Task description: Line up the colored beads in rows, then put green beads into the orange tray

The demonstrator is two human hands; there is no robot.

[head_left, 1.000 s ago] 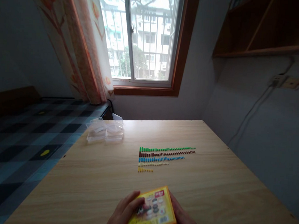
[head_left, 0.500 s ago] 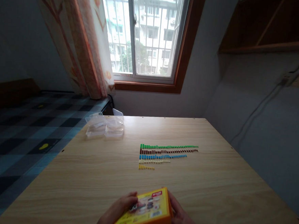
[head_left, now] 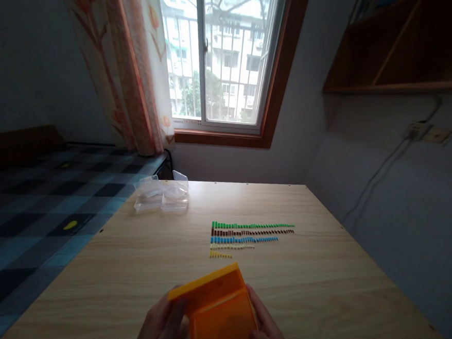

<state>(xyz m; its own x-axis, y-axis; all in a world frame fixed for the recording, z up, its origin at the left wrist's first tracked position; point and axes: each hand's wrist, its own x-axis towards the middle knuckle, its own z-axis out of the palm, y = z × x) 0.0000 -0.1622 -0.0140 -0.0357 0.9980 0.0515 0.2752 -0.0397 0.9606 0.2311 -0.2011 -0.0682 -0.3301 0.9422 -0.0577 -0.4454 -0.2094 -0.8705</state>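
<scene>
An orange plastic box (head_left: 221,321) is tilted up close to me, above the near part of the table. One plain orange face is toward me, and a yellow-orange edge runs along its top. Whether its lid is lifted, I cannot tell. My left hand (head_left: 163,320) grips the box's upper left side, its fingers partly blurred and in shadow. On the right side, my right hand (head_left: 267,327) is closed around the edge, thumb on the face toward me. Beyond the box lie rows of small green pieces (head_left: 253,226), brown pieces (head_left: 252,233), blue pieces (head_left: 244,240), cream pieces (head_left: 232,246) and yellow pieces (head_left: 220,255).
Clear plastic containers (head_left: 162,196) are grouped at the far left corner of the wooden table (head_left: 126,266). Left of the table is a bed with a checked cover (head_left: 73,190). A window (head_left: 233,61) is ahead, and a wall shelf (head_left: 402,89) hangs at the right.
The box has turned in my hands: its yellow printed top faced me before, and now a plain orange face does. Both hands keep hold of it. My view has tilted up slightly.
</scene>
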